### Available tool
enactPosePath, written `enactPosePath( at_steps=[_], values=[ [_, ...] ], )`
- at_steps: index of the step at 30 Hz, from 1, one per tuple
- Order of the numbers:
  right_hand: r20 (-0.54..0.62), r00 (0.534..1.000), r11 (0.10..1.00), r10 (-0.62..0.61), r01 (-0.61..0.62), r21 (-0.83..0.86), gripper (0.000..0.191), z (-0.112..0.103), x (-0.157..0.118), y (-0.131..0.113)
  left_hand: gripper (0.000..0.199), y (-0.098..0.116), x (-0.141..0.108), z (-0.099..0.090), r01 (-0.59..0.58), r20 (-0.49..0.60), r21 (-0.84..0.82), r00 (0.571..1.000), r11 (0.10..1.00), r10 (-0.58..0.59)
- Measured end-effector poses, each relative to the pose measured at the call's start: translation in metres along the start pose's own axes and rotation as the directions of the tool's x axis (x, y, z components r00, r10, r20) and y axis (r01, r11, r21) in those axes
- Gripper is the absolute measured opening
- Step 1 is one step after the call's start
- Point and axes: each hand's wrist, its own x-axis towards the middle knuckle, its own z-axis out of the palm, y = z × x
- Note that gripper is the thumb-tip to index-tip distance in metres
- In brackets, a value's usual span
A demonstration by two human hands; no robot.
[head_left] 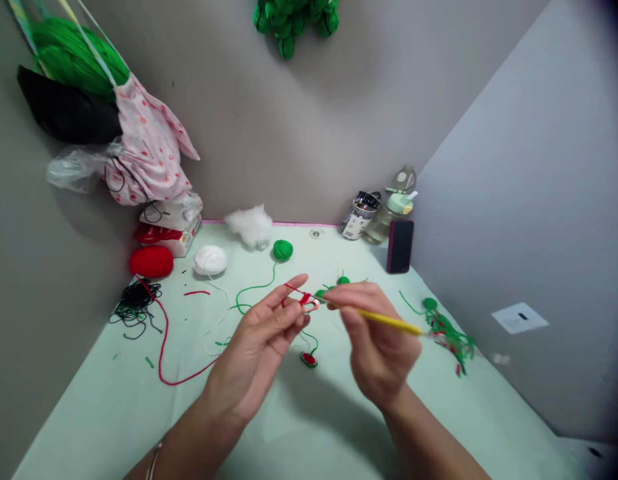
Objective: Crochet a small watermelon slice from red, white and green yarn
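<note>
My left hand (pixel 261 340) pinches a small piece of red crochet (pixel 305 300), with red yarn running over its raised index finger. A small pale ring or loop shows at the edge of the piece. My right hand (pixel 381 340) is closed round a crochet hook with a yellow handle (pixel 389 321); its metal tip meets the red piece. From the red yarn ball (pixel 151 261) at the left, a strand (pixel 163 347) curves over the table to my left hand. Beneath the hands lies a small red and green crocheted piece (pixel 309 360).
A white yarn ball (pixel 210 260), a green yarn ball (pixel 283 250) and white stuffing (pixel 249 227) lie at the back. Black yarn (pixel 136 303) is heaped at left, green scraps (pixel 451 337) at right. A phone (pixel 400 247), bottle (pixel 383 223) and pen cup (pixel 357 220) stand back right.
</note>
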Motion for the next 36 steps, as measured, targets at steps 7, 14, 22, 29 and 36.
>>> enactPosePath(
  at_steps=[7, 14, 22, 29, 36],
  values=[
    [0.104, 0.986, 0.986, 0.130, -0.140, 0.095, 0.019, 0.001, 0.006, -0.004, 0.054, -0.004, -0.003, 0.003, -0.210, -0.042, 0.197, 0.974, 0.958, 0.222],
    [0.054, 0.995, 0.993, 0.079, -0.083, 0.078, 0.023, 0.001, 0.004, -0.005, 0.041, 0.001, -0.004, 0.003, -0.112, 0.013, 0.216, 0.994, 0.970, 0.112],
    [0.144, 0.964, 0.940, 0.223, -0.252, 0.229, 0.022, -0.010, 0.009, -0.008, 0.035, 0.005, -0.004, 0.001, -0.166, -0.002, 0.277, 0.985, 0.946, 0.174],
    [0.297, 0.912, 0.878, -0.283, 0.371, -0.303, 0.029, -0.004, 0.004, -0.010, 0.049, 0.002, -0.003, 0.000, -0.092, 0.014, 0.146, 0.996, 0.985, 0.091],
    [0.070, 0.990, 0.974, 0.123, -0.134, 0.184, 0.021, -0.005, 0.007, -0.009, 0.039, 0.003, -0.002, 0.001, -0.055, 0.017, 0.069, 0.998, 0.996, 0.053]
  ],
)
